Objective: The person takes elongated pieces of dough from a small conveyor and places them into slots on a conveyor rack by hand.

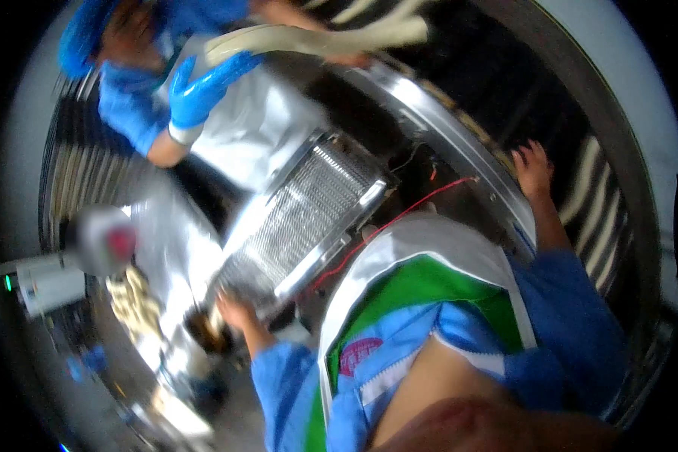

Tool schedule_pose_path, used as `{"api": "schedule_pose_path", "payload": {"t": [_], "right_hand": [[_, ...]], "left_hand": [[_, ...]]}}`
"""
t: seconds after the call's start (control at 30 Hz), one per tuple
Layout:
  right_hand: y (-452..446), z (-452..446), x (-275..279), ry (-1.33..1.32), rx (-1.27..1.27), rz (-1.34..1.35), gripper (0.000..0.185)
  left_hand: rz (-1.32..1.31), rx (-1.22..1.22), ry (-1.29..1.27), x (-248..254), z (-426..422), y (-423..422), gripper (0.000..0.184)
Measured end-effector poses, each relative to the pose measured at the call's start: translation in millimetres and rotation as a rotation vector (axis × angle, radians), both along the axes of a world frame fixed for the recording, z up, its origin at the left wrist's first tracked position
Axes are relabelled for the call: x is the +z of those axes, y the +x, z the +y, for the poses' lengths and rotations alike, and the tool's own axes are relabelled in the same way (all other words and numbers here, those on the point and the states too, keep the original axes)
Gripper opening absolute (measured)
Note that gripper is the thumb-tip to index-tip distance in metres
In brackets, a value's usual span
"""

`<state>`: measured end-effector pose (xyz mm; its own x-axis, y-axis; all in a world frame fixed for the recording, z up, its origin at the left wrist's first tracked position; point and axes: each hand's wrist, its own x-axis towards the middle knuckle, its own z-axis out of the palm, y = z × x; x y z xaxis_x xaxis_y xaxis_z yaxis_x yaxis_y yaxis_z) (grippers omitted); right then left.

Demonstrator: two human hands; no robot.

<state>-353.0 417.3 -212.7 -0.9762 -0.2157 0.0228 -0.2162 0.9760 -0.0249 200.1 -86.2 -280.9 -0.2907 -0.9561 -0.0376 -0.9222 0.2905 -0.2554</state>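
Observation:
My left hand is at the near left end of a perforated metal tray, beside a pale piece; its fingers are blurred, and I cannot make out whether it grips anything. On the right, my right hand has its fingers apart and nothing in them, near a metal rail and a dark rack with pale strips. Across the tray, a co-worker's blue-gloved hand is raised under a long pale piece. The co-worker's other hand is bare, below that piece.
A red cord runs between the tray and my apron. Several pale pieces lie at the left, near a blurred second person. A pale box with a green light stands at the far left.

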Motion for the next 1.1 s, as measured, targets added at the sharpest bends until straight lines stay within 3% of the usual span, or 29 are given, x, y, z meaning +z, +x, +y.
{"api": "schedule_pose_path", "payload": {"t": [0.03, 0.07, 0.1, 0.2, 0.3, 0.4, 0.47, 0.53, 0.6, 0.67, 0.7, 0.77, 0.8, 0.9, 0.93, 1.0, 1.07, 1.1], "right_hand": [[5, 4, 2, 0.017, -0.015, -0.018, 0.046], [8, 6, 2, 0.031, -0.01, -0.036, 0.046], [10, 9, 1, 0.023, -0.057, -0.035, 0.046], [15, 1, 8, -0.066, -0.012, 0.033, 0.049], [19, 2, 10, -0.228, 0.052, 0.134, 0.055], [14, 5, 11, -0.173, 0.089, 0.133, 0.056], [12, 4, 19, -0.181, 0.064, 0.131, 0.053], [9, 9, 20, -0.143, 0.135, 0.069, 0.047], [11, 5, 24, -0.206, 0.15, 0.05, 0.046], [8, -3, 39, -0.02, 0.274, -0.055, 0.047], [4, -5, 32, -0.097, 0.307, -0.033, 0.049], [-4, -14, 32, -0.116, 0.331, -0.053, 0.055], [-8, -19, 34, -0.103, 0.342, -0.083, 0.057], [-14, -24, 35, -0.109, 0.381, -0.123, 0.062], [-14, -25, 41, -0.126, 0.387, -0.153, 0.062], [-11, -27, 48, -0.119, 0.378, -0.152, 0.057], [-15, -22, 50, -0.102, 0.416, -0.168, 0.058], [-16, -19, 49, -0.101, 0.418, -0.165, 0.058]], "left_hand": [[-0.084, 0.083, 0.155, -13, -13, 3, 0.062], [0.355, 0.242, 0.277, 0, -13, -12, 0.054], [-0.054, 0.174, 0.248, 9, -4, -27, 0.053], [-0.142, 0.03, 0.149, -17, -49, -14, 0.048], [-0.257, 0.098, 0.204, 46, -9, -78, 0.047], [-0.158, -0.058, 0.163, 13, -39, -54, 0.051], [-0.111, -0.062, 0.114, 49, -8, -79, 0.049], [0.083, 0.219, 0.066, 78, 9, -86, 0.039], [0.055, 0.109, -0.076, 94, -1, -61, 0.041], [0.185, 0.092, -0.079, 146, -4, -52, 0.031], [0.421, -0.156, -0.251, 174, -3, -62, 0.033], [0.713, -0.299, -0.371, 226, -6, -89, 0.038], [0.771, -0.192, -0.321, 252, -3, -106, 0.042], [1.365, -0.211, -0.078, 342, 102, -239, 0.061], [1.582, -0.216, -0.024, 352, 123, -275, 0.065], [1.721, -0.351, -0.084, 355, 125, -326, 0.047], [1.682, -0.276, 0.21, 352, 116, -376, 0.051], [1.85, -0.77, 0.469, 342, 144, -419, 0.055]]}}
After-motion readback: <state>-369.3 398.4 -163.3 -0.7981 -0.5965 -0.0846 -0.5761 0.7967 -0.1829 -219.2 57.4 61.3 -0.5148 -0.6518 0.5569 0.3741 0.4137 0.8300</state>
